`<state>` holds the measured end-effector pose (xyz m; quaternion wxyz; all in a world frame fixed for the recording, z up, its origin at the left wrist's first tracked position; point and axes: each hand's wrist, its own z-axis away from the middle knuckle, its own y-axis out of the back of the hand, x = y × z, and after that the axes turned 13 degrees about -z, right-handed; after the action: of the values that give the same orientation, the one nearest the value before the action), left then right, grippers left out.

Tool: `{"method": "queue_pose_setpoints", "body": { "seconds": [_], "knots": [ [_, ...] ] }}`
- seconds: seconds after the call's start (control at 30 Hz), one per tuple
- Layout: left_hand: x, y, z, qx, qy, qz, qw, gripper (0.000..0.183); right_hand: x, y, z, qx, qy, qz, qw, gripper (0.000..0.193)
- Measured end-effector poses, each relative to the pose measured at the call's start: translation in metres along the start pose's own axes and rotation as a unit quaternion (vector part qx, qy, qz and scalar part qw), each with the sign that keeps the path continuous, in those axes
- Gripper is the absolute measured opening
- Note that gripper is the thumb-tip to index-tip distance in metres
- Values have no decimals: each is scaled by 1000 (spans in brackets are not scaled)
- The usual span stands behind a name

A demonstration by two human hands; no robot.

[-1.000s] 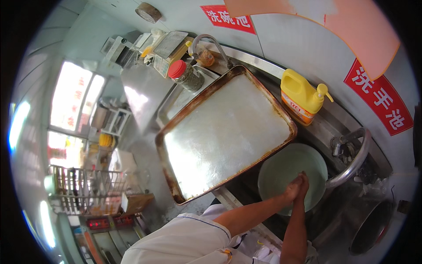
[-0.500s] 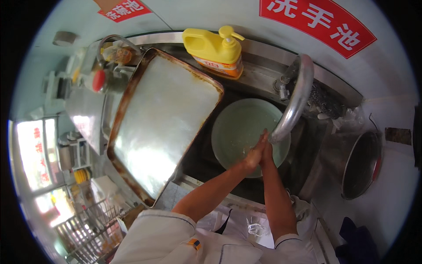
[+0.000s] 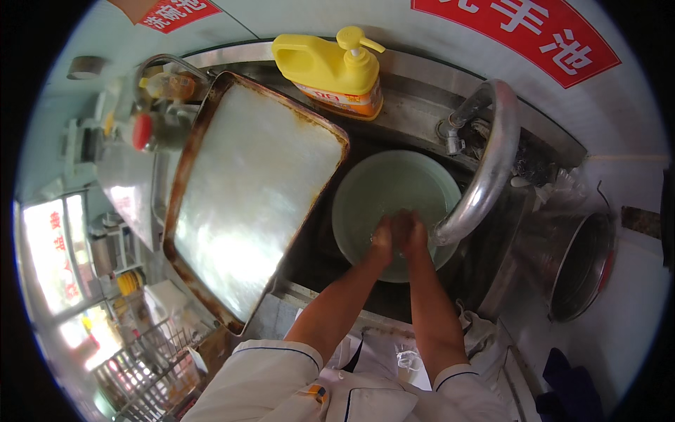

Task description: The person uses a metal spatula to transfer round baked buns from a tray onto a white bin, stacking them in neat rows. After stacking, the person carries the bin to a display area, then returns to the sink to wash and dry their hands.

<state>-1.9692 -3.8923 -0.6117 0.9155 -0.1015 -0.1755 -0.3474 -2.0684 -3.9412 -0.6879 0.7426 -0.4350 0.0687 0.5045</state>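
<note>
My left hand (image 3: pixel 382 236) and my right hand (image 3: pixel 413 233) are side by side over the near half of a pale green basin (image 3: pixel 346 184), which holds water. They are close together, a narrow gap between the wrists. Their fingers point away from me and are blurred, so I cannot make out whether they are curled or hold anything. Just right of my right hand is the mouth of a thick curved metal faucet (image 3: pixel 485 190). The basin sits in a dark sink (image 3: pixel 309 246).
A large metal baking tray (image 3: pixel 253 162) with browned edges leans at the left. Behind the basin stands a yellow pump jug (image 3: pixel 327 70). A metal bucket (image 3: pixel 576 260) is at the right, and a red sign (image 3: pixel 524 32) is on the wall.
My hands were pressed palm to palm beside the faucet mouth. They have come apart at the wrists and moved slightly left and nearer, lower in the basin. The view has shifted a little.
</note>
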Motion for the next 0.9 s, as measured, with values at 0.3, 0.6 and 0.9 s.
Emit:
{"method": "queue_pose_setpoints", "body": {
  "seconds": [0.3, 0.6, 0.9],
  "knots": [
    [24, -23, 27, -160, -7, 120, 980, 52, -31, -76, 25, 1, 201, 357, 912, 46],
    [77, -24, 96, -86, -259, -419, 866, 55, -44, -64, 58, 31, -122, 141, 982, 75],
    [62, -38, 97, -131, -175, -176, 960, 67, -76, -85, 76, -8, -37, 62, 997, 84]
  ]
}}
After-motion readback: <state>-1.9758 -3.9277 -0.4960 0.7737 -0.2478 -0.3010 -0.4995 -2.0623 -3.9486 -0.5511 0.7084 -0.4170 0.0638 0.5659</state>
